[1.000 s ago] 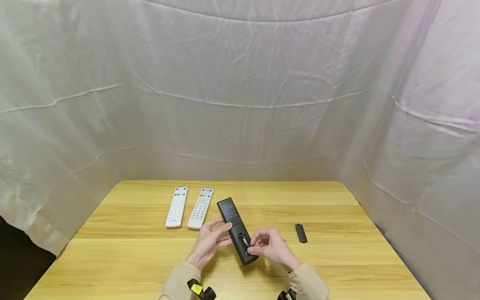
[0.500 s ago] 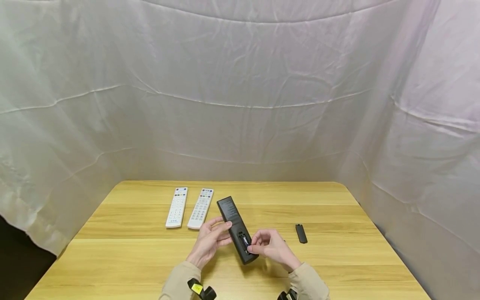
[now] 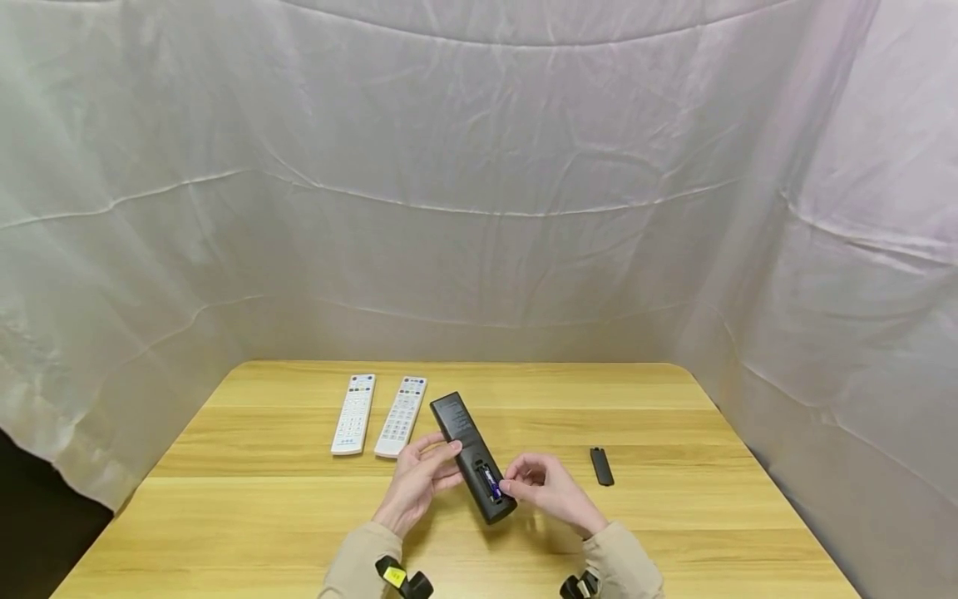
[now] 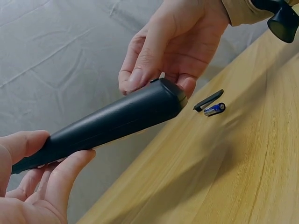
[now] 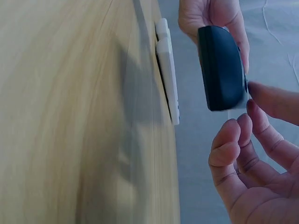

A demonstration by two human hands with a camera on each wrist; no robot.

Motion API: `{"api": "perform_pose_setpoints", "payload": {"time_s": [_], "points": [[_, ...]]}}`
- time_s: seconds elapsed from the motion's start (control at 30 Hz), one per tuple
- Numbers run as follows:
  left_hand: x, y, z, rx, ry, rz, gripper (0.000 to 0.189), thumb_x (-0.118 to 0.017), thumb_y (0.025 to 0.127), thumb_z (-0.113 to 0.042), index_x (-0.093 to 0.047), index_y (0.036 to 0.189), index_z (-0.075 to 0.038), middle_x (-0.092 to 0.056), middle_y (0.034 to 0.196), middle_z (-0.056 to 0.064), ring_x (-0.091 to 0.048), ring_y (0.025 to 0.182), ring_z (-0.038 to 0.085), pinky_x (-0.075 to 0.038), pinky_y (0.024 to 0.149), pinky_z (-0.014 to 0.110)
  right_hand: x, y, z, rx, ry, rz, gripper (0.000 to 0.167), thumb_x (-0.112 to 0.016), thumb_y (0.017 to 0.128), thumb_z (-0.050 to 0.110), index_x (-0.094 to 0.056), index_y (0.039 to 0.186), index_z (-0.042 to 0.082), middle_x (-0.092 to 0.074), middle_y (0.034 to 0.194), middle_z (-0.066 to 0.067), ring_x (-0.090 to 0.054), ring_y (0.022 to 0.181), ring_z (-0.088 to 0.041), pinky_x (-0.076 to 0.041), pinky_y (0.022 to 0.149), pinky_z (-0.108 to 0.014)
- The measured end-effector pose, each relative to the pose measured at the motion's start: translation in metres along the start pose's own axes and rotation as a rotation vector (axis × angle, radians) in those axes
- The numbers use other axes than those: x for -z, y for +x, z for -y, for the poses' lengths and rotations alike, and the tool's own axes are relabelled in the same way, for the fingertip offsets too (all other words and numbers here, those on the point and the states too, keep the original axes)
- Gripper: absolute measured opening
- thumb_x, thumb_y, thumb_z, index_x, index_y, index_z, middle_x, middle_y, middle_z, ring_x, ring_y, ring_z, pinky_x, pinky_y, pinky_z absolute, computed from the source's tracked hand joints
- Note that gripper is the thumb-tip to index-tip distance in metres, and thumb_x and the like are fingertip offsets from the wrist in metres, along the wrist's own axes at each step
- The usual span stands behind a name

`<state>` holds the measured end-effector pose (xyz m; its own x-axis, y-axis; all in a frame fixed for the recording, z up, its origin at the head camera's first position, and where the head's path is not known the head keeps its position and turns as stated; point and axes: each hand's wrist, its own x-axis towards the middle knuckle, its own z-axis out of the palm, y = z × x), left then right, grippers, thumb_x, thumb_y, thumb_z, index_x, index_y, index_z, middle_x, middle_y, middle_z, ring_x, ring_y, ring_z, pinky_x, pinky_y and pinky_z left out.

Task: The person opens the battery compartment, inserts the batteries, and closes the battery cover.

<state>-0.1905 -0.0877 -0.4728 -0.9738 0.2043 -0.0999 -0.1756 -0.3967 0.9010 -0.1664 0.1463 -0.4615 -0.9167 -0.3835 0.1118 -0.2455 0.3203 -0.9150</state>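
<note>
A black remote control (image 3: 462, 433) is tilted above the table with its back turned up. My left hand (image 3: 419, 485) grips its side, the thumb lying on the back. Inside the uncovered compartment of the remote lies a blue battery (image 3: 492, 484). Thumb and forefinger of my right hand (image 3: 550, 491) come together at the battery's side, over the compartment's right edge. In the left wrist view the remote's body hides the compartment, and my right thumb (image 4: 140, 77) lies against its back. The right wrist view shows the remote's end (image 5: 222, 70) close to my right fingertips.
Two white remotes (image 3: 353, 414) (image 3: 401, 418) lie left of the black one on the wooden table (image 3: 247, 516). A black battery cover (image 3: 602, 467) lies to the right. Another blue battery (image 4: 215, 109) rests beside the cover. Grey cloth (image 3: 479, 249) hangs around the table.
My right hand has shifted slightly to the right and up, so more of the blue battery shows in the compartment. The left hand and the black remote have barely moved.
</note>
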Motion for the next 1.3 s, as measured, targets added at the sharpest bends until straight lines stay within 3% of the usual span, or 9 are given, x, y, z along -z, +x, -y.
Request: {"api": "perform_pose_setpoints", "payload": {"time_s": [0.1, 0.23, 0.4, 0.53, 0.67, 0.87, 1.03, 1.3], "points": [[0.0, -0.001, -0.001, 0.007, -0.009, -0.006, 0.054, -0.063, 0.096, -0.005, -0.037, 0.141, 0.01, -0.077, 0.101, 0.007, -0.076, 0.082, 0.018, -0.066, 0.072, 0.025, 0.007, 0.001, -0.003, 0.007, -0.054, -0.026, 0.019, -0.07, 0.092, 0.015, -0.067, 0.098, -0.002, -0.067, 0.087, -0.012, -0.056, 0.07, -0.005, -0.052, 0.064, -0.018], [0.001, -0.001, -0.001, 0.008, -0.014, -0.009, 0.053, -0.063, 0.096, -0.004, -0.038, 0.14, 0.01, -0.077, 0.101, 0.007, -0.076, 0.082, 0.017, -0.066, 0.072, 0.025, 0.019, 0.003, -0.006, -0.003, -0.207, -0.116, 0.014, -0.07, 0.093, 0.017, -0.068, 0.096, 0.003, -0.066, 0.084, -0.008, -0.054, 0.068, -0.004, -0.05, 0.062, -0.017], [0.001, -0.001, 0.0, 0.001, -0.009, -0.007, 0.054, -0.063, 0.096, -0.005, -0.038, 0.141, 0.01, -0.077, 0.104, 0.009, -0.076, 0.083, 0.017, -0.066, 0.073, 0.024, 0.032, 0.002, -0.007, -0.052, -0.367, -0.243, 0.004, -0.072, 0.091, 0.014, -0.07, 0.091, 0.01, -0.063, 0.076, -0.001, -0.054, 0.066, -0.006, -0.048, 0.06, -0.017], [0.001, -0.001, -0.001, -0.005, -0.009, -0.006, 0.055, -0.063, 0.096, -0.005, -0.038, 0.142, 0.011, -0.077, 0.106, 0.011, -0.076, 0.083, 0.018, -0.066, 0.073, 0.025, 0.038, -0.001, -0.007, -0.119, -0.447, -0.284, 0.006, -0.072, 0.09, 0.011, -0.07, 0.095, 0.008, -0.059, 0.067, 0.0, -0.049, 0.058, -0.007, -0.04, 0.051, -0.018], [0.001, -0.001, -0.001, -0.004, -0.014, -0.007, 0.054, -0.063, 0.096, -0.005, -0.038, 0.141, 0.01, -0.077, 0.105, 0.011, -0.076, 0.083, 0.018, -0.066, 0.074, 0.025, 0.04, -0.005, -0.009, -0.193, -0.533, -0.286, 0.017, -0.073, 0.087, 0.01, -0.068, 0.102, 0.003, -0.06, 0.063, -0.002, -0.048, 0.055, -0.011, -0.036, 0.049, -0.021], [0.002, 0.0, 0.001, -0.001, -0.018, -0.009, 0.053, -0.064, 0.095, -0.005, -0.039, 0.14, 0.011, -0.077, 0.104, 0.01, -0.076, 0.083, 0.018, -0.066, 0.074, 0.026, 0.04, -0.007, -0.011, -0.298, -0.581, -0.227, 0.032, -0.075, 0.084, 0.015, -0.063, 0.109, 0.0, -0.06, 0.074, -0.005, -0.051, 0.069, -0.018, -0.041, 0.059, -0.027], [0.003, 0.0, 0.002, -0.011, -0.017, -0.01, 0.054, -0.064, 0.096, -0.005, -0.038, 0.14, 0.012, -0.077, 0.104, 0.01, -0.076, 0.083, 0.018, -0.066, 0.075, 0.026, 0.039, -0.006, -0.012, -0.33, -0.564, -0.208, 0.036, -0.074, 0.083, 0.013, -0.06, 0.111, -0.003, -0.051, 0.071, -0.005, -0.049, 0.058, -0.017, -0.042, 0.054, -0.026], [0.003, -0.001, 0.002, -0.007, -0.019, -0.015, 0.053, -0.064, 0.096, -0.006, -0.039, 0.139, 0.011, -0.077, 0.102, 0.009, -0.076, 0.083, 0.018, -0.066, 0.075, 0.026, 0.037, -0.004, -0.014, -0.347, -0.576, -0.198, 0.03, -0.073, 0.083, 0.008, -0.06, 0.107, -0.006, -0.061, 0.071, -0.01, -0.058, 0.048, -0.016, -0.051, 0.047, -0.025]]}}
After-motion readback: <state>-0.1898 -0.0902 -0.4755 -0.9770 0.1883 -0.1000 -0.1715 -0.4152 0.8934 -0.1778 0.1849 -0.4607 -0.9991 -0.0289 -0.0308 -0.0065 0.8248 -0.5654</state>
